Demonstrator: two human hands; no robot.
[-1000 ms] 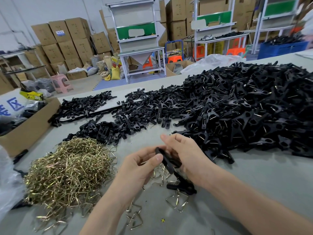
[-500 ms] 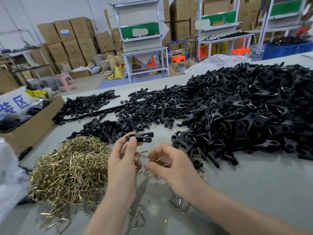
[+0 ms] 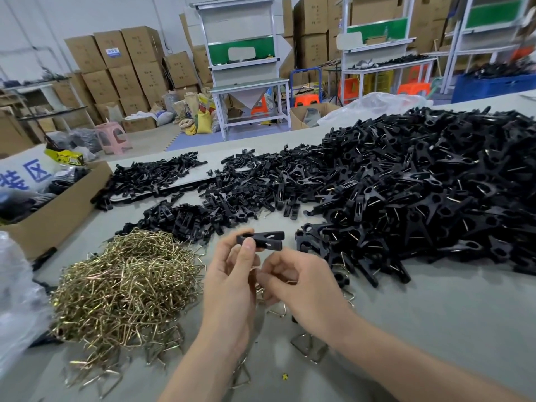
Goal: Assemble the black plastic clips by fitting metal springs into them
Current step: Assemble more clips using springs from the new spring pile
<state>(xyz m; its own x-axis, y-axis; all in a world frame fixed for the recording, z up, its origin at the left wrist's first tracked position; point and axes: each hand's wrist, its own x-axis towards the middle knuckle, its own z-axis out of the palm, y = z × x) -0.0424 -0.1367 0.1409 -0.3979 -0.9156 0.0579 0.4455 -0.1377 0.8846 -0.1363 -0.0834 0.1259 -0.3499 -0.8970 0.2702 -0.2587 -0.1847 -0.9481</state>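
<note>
My left hand [image 3: 232, 285] pinches a black clip [image 3: 262, 240] over the near edge of the table [image 3: 435, 329]; my right hand [image 3: 307, 288] curls just beside it, and I cannot tell what it holds.

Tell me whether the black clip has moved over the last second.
Yes. The clip, pinched in the left hand, has gone up and away from the person, from beside the middle of the spring pile to level with its far edge.

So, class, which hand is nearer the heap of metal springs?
Left. The left hand sits just beside the heap of metal springs; the right hand is beyond it, further away.
</note>
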